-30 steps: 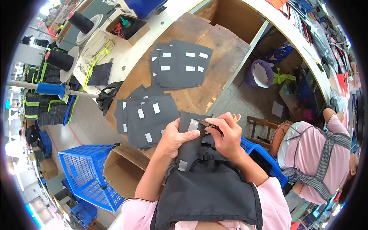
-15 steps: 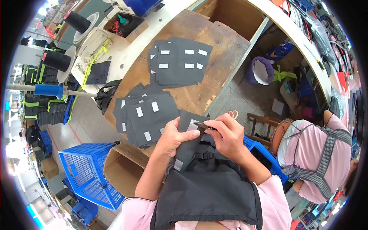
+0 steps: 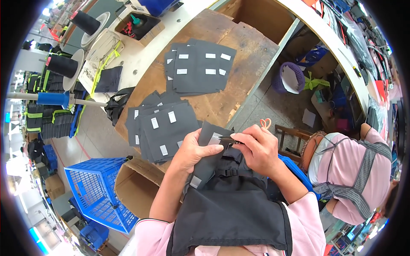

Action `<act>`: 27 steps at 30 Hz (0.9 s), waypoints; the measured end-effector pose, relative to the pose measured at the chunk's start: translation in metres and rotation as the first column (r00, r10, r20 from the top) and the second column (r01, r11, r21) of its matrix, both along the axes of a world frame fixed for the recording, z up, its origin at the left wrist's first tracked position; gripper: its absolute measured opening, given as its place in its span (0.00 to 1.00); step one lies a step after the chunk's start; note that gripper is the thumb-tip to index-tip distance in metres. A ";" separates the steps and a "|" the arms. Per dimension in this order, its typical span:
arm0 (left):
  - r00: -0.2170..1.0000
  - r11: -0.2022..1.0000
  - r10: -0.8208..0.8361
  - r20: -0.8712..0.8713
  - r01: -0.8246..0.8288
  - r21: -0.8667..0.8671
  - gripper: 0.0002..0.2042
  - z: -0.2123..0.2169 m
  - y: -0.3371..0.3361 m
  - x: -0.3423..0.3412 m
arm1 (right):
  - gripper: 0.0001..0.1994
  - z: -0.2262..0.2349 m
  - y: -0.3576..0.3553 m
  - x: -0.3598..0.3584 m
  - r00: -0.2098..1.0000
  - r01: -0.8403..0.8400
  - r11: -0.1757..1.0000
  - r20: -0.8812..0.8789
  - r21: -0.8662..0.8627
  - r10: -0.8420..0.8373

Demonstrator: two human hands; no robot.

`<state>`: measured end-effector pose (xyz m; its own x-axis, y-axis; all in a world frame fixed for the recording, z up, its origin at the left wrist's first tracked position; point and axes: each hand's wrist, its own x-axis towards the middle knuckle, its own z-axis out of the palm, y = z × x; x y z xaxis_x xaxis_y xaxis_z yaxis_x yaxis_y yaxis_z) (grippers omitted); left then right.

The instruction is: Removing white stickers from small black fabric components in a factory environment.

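Note:
My left hand (image 3: 194, 151) is closed on a folded dark grey fabric piece (image 3: 209, 166), thumb on top near a white patch (image 3: 215, 138). A second white patch (image 3: 195, 182) shows at its lower end. My right hand (image 3: 258, 147) pinches a pair of scissors (image 3: 225, 138), their dark pointed blades at the upper white patch. Orange finger loops (image 3: 265, 123) stick out behind that hand. Just left of my hands lies a fanned pile of grey pieces with white patches (image 3: 168, 128), and farther off a second such stack (image 3: 196, 70), both on a wooden board (image 3: 252, 51).
A blue plastic crate (image 3: 96, 183) and an open cardboard box (image 3: 136, 183) stand at the lower left. Black thread cones (image 3: 62, 66) are at the far left. Below the table is a purple basket (image 3: 290, 79). A person in pink (image 3: 350, 170) sits close at the right.
My right hand has shifted slightly right, and more of the orange loops shows above it. The scissor tips stay at the white patch. My left hand is nearly still.

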<state>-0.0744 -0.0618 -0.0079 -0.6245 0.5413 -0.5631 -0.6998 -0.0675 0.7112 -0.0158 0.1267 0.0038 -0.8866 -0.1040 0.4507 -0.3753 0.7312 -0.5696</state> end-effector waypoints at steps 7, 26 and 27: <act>0.999 1.000 -0.025 0.032 0.025 -0.001 0.21 0.004 0.000 0.000 | 0.12 -0.008 -0.005 0.000 0.974 0.048 0.951 0.225 -0.304 0.023; 0.998 0.998 -0.040 0.041 0.038 0.042 0.22 0.000 0.000 0.001 | 0.12 -0.004 -0.005 0.005 0.999 0.025 0.998 0.031 -0.055 -0.023; 0.998 0.998 -0.040 0.040 0.039 0.043 0.22 0.000 0.000 0.001 | 0.12 -0.004 -0.006 0.005 0.999 0.032 0.997 0.039 -0.066 -0.030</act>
